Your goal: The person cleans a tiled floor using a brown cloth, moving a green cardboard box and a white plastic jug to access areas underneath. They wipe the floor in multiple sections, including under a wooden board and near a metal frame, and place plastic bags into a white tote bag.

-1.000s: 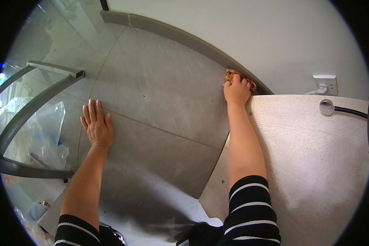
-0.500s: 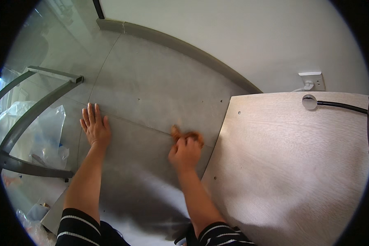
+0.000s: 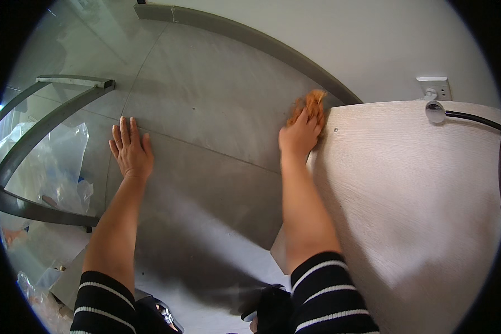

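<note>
All of left hand splayed empty, likely bracing, left of pale board; right hand clasps orange cloth beside board.

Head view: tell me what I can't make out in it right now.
Cloth: head view; partly hidden under the right hand.
Left palm: head view; hidden, since the left hand is turned down on the floor.
Bag: head view; crumpled film obscures any contents, and the frame crosses it.
Board: head view; its near part is cut off by the picture's lower edge.
</note>
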Demonstrator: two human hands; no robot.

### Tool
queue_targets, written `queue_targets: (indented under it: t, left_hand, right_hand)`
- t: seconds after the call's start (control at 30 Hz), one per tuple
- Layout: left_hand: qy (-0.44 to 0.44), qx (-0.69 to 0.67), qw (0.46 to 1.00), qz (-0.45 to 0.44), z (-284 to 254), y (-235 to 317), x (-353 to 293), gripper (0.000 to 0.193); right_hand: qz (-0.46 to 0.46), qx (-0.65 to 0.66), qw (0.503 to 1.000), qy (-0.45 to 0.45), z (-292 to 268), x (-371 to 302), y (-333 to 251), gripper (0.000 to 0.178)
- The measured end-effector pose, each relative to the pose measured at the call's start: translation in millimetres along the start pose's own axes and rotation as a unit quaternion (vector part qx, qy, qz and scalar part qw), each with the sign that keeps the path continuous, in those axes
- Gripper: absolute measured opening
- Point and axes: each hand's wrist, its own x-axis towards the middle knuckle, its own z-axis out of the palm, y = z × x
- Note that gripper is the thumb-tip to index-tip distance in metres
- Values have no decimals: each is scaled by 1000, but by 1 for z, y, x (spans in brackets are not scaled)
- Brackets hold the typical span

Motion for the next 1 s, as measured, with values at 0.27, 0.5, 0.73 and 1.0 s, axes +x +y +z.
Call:
queue_targets:
  t: [0.27, 0.5, 0.73, 1.0]
  left_hand:
    - [-25, 6, 1000, -17, 1, -3, 2, 58]
    - [-55, 14, 998, -30, -2, -2, -1, 59]
    - [-60, -10, 998, -24, -7, 9, 2, 59]
    - [-54, -12, 998, -23, -13, 3, 1, 58]
  right_hand:
    - [-50, 171, 984, 13, 23, -296, 64, 49]
    - [-132, 256, 947, 142, 31, -112, 32, 88]
    - [-296, 303, 902, 78, 38, 12, -67, 43]
    - [-571, 90, 738, -348, -19, -289, -54, 21]
